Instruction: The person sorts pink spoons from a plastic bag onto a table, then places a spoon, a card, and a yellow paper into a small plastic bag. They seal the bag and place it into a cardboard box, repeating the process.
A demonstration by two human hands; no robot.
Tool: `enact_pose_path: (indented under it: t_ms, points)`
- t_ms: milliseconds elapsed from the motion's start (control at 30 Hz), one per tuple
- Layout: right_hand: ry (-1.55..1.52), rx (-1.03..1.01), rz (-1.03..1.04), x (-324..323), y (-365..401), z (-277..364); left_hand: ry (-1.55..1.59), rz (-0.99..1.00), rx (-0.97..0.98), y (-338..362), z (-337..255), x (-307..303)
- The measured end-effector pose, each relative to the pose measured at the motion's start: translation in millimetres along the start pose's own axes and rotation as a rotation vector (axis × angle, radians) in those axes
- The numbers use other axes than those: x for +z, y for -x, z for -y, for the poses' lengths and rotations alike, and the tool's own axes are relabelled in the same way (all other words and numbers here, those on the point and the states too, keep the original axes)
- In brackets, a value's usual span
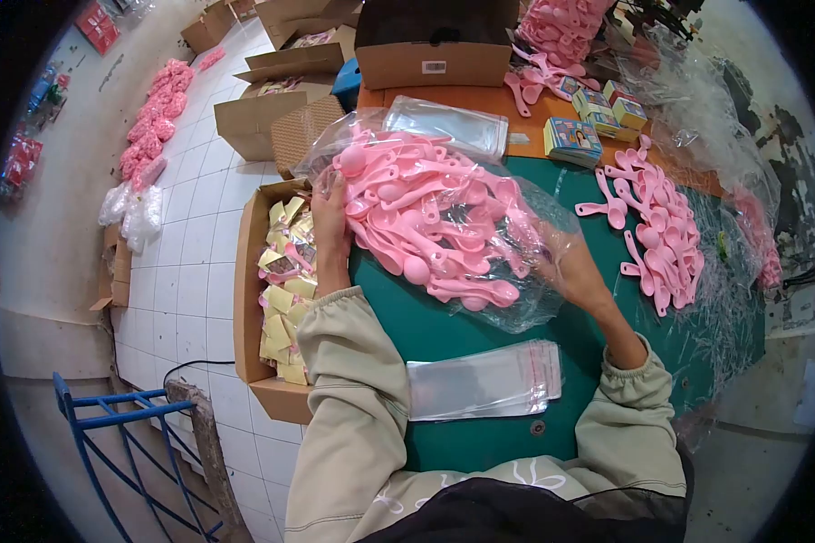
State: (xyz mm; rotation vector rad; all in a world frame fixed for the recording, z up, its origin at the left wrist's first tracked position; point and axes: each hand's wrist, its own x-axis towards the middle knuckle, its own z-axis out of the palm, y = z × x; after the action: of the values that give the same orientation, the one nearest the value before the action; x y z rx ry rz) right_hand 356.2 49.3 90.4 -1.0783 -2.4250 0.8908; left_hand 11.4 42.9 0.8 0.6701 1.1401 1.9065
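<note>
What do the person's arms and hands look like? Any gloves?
Both arms have loose, pale beige sleeves with visible seams and gathered, ruffled cuffs. The left hand and right hand look bare, with no gloves that I can see.

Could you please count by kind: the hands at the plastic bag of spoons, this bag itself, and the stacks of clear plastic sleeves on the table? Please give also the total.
Hands: 2 (left hand, right hand)
Plastic bag of pink spoons: 1
Clear sleeve stacks: 2 (near stack, far stack)
Total: 5
</note>
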Motion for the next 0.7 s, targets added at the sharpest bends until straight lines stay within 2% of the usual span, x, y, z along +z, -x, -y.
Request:
enact_pose_path:
  t_ms: [67,200,333,433,700]
  points:
    - [-0.042,0.313,0.121,-17,10,17,0.02,0.008,-0.009,0,2,1]
    - [-0.742,0.397,0.182,-24,37,0,0.058,0.028,-0.029,1,-1,2]
    - [-0.981,0.522,0.236,-26,63,-9,0.045,0.031,-0.02,2,-3,3]
    - [-1.045,0.6,0.238,-31,76,-5,0.044,0.02,-0.03,5,-5,7]
    - [-0.918,0.645,0.229,-39,90,5,0.086,0.027,-0.066,3,-2,1]
